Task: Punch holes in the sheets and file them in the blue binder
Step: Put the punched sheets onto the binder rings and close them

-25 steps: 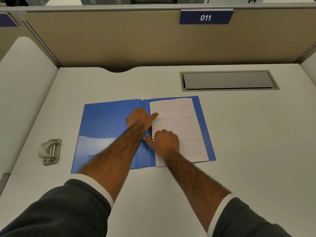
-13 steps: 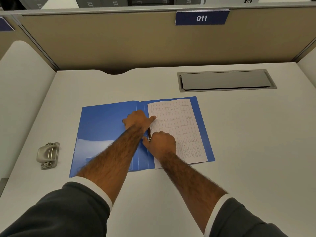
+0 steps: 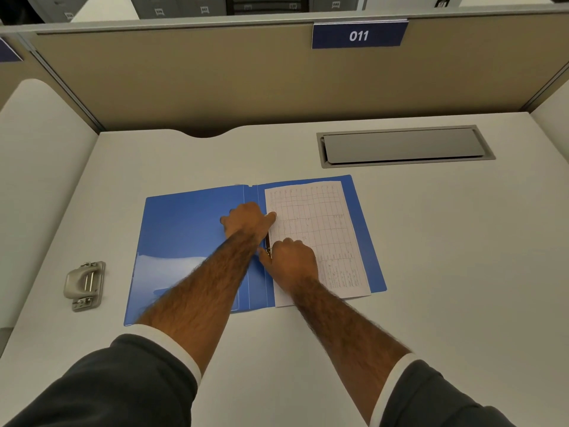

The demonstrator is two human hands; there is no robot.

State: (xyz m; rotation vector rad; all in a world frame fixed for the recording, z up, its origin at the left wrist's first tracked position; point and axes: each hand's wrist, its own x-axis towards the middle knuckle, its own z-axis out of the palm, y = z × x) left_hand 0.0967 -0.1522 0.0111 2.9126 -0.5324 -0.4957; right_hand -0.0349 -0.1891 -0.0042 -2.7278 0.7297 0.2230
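One head-worn view looks forward and steeply down from above the near edge of the desk (image 3: 446, 241). It faces the partition (image 3: 215, 81) at the far side. Both forearms reach away from the lens into mid-frame, at arm's reach.

The right hand (image 3: 292, 260) has slid slightly up the sheet (image 3: 320, 229) toward the left hand (image 3: 246, 221).

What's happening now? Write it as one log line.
step: filing sheet | binder: open, flat | sheet: on right half | both hands: at binder clip | hole punch: left, untouched
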